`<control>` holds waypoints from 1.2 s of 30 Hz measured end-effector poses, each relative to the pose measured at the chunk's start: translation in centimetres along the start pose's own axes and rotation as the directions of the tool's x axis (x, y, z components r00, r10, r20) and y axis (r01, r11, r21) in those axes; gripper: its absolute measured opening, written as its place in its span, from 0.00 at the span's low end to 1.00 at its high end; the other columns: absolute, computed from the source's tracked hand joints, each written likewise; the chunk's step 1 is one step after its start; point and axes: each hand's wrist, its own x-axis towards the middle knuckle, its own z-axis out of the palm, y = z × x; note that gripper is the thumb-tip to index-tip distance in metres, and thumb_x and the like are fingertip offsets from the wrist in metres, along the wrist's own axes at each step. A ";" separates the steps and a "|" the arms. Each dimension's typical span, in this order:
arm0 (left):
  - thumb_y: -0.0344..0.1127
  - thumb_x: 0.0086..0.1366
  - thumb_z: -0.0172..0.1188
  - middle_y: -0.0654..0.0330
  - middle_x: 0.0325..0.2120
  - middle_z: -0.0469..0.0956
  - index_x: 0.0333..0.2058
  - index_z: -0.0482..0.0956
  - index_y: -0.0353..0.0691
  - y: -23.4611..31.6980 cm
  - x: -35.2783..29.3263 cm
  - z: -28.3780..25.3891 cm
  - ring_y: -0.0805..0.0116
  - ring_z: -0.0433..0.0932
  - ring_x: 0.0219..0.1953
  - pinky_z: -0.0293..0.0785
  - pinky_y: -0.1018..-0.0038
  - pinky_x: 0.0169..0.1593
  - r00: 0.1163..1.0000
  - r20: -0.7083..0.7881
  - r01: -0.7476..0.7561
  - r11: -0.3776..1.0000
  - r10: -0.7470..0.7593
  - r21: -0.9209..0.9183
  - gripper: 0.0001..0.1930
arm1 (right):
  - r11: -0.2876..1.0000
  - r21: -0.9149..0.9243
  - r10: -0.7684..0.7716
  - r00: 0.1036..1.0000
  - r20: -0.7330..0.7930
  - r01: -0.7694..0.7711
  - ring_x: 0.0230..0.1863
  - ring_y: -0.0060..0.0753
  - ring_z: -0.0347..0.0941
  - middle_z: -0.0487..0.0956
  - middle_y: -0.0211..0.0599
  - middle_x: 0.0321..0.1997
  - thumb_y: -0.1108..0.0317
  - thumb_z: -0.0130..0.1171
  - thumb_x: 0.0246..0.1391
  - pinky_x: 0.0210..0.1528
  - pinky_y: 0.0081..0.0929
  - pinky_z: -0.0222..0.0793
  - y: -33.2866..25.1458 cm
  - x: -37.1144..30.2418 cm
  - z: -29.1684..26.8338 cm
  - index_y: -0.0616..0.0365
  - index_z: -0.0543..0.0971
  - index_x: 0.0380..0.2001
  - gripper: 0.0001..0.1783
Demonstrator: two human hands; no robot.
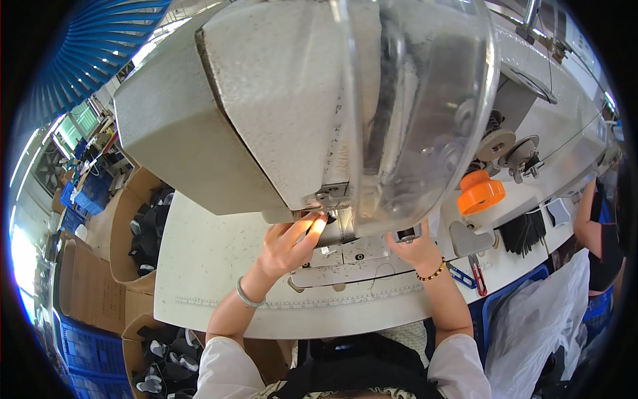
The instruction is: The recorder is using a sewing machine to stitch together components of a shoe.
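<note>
A large grey-white industrial sewing machine (279, 93) fills the middle, with a clear plastic cover (425, 126) on its front. Under its head, beside the lit needle area, my left hand (287, 247) has its fingers bent together. Something dark shows at those fingertips, too small and hidden to name. To the right of the needle plate (362, 251), my right hand (417, 249) is closed round a small black piece with a shiny grey middle (407, 234). The clear cover's lower edge hangs close above this hand.
Right of my right hand lie red thread snips (478, 275), a blue-handled tool (461, 276) and a stack of black strips (522, 234). An orange knob (480, 193) juts from the machine. Cardboard boxes (126, 226) of black-and-grey pieces stand left. Another person's arm (587, 216) shows far right.
</note>
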 end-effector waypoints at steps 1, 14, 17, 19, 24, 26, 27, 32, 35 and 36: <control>0.20 0.43 0.59 0.63 0.32 0.81 0.33 0.80 0.38 0.0 -0.1 0.0 0.74 0.72 0.22 0.70 0.83 0.25 1.000 0.008 0.008 1.000 -0.008 0.008 0.15 | 1.000 -0.014 -0.003 1.000 0.009 0.004 0.34 0.43 0.72 0.76 0.32 0.32 0.81 0.60 0.29 0.35 0.37 0.68 0.0 0.0 0.0 0.59 0.74 0.21 0.10; 0.21 0.39 0.57 0.61 0.32 0.82 0.30 0.80 0.38 -0.6 -0.1 0.6 0.74 0.73 0.19 0.68 0.82 0.20 0.997 -0.081 -0.008 0.994 -0.001 -0.108 0.15 | 0.994 0.014 0.102 0.988 0.116 -0.104 0.42 0.43 0.75 0.79 0.39 0.40 0.85 0.58 0.37 0.46 0.38 0.69 0.2 -2.4 0.7 0.58 0.82 0.32 0.16; 0.20 0.39 0.56 0.62 0.32 0.82 0.30 0.80 0.38 -0.5 -0.1 0.7 0.74 0.73 0.19 0.68 0.81 0.21 0.996 -0.087 -0.001 0.994 -0.008 -0.106 0.15 | 0.988 -0.020 0.154 0.976 0.155 -0.153 0.47 0.43 0.76 0.81 0.39 0.43 0.87 0.58 0.40 0.53 0.39 0.69 0.0 -2.8 0.5 0.53 0.84 0.37 0.21; 0.20 0.38 0.56 0.62 0.32 0.82 0.30 0.80 0.38 -0.5 -0.1 0.9 0.74 0.72 0.18 0.68 0.81 0.21 0.994 -0.105 -0.002 0.994 -0.010 -0.110 0.15 | 0.995 -0.041 0.096 0.987 0.126 -0.092 0.43 0.42 0.76 0.79 0.39 0.41 0.86 0.58 0.37 0.46 0.37 0.69 0.1 -2.6 0.6 0.57 0.81 0.33 0.17; 0.21 0.38 0.56 0.62 0.34 0.82 0.32 0.81 0.40 -0.4 -0.5 0.9 0.75 0.71 0.17 0.65 0.82 0.20 0.996 -0.091 0.012 0.996 -0.021 -0.091 0.18 | 1.000 0.001 -0.026 0.999 0.045 0.026 0.34 0.41 0.74 0.76 0.37 0.37 0.84 0.59 0.32 0.31 0.32 0.70 0.3 -1.6 0.6 0.64 0.75 0.23 0.09; 0.21 0.38 0.56 0.62 0.34 0.83 0.33 0.81 0.40 -0.5 -0.6 0.9 0.76 0.71 0.17 0.63 0.83 0.20 0.996 -0.091 -0.007 0.998 0.002 -0.059 0.19 | 0.999 -0.015 -0.029 0.998 0.055 0.030 0.34 0.42 0.73 0.76 0.37 0.36 0.83 0.59 0.32 0.31 0.33 0.70 0.2 -1.4 0.4 0.64 0.74 0.22 0.08; 0.21 0.38 0.56 0.62 0.34 0.83 0.33 0.82 0.41 -0.5 -0.6 0.9 0.76 0.71 0.17 0.63 0.83 0.19 0.996 -0.083 -0.018 0.999 0.015 -0.036 0.19 | 0.999 -0.016 -0.040 0.998 0.046 0.041 0.34 0.42 0.73 0.76 0.37 0.36 0.83 0.59 0.32 0.31 0.33 0.70 0.2 -1.4 0.4 0.63 0.73 0.21 0.08; 0.21 0.41 0.55 0.63 0.34 0.82 0.34 0.82 0.41 -0.8 -0.7 0.9 0.77 0.71 0.18 0.62 0.84 0.19 0.998 -0.061 -0.029 0.999 0.027 -0.045 0.18 | 0.992 0.103 0.063 0.995 0.075 -0.071 0.33 0.43 0.72 0.76 0.38 0.34 0.84 0.58 0.32 0.31 0.33 0.69 0.4 -1.7 0.6 0.63 0.73 0.21 0.09; 0.20 0.42 0.56 0.63 0.33 0.82 0.34 0.81 0.41 -0.6 -0.7 0.7 0.76 0.73 0.21 0.64 0.83 0.20 0.999 -0.033 -0.006 0.999 0.004 -0.054 0.17 | 0.976 0.183 0.097 0.988 0.122 -0.119 0.33 0.44 0.72 0.75 0.39 0.32 0.85 0.57 0.32 0.32 0.34 0.68 0.8 -1.9 0.7 0.63 0.73 0.22 0.09; 0.19 0.42 0.57 0.63 0.32 0.81 0.34 0.81 0.40 -0.6 -0.6 0.6 0.75 0.74 0.22 0.65 0.83 0.21 1.000 -0.024 0.006 0.998 -0.008 -0.059 0.17 | 0.974 0.199 0.083 0.990 0.118 -0.106 0.33 0.44 0.72 0.75 0.39 0.32 0.85 0.57 0.33 0.32 0.35 0.68 1.0 -1.9 0.7 0.63 0.73 0.22 0.09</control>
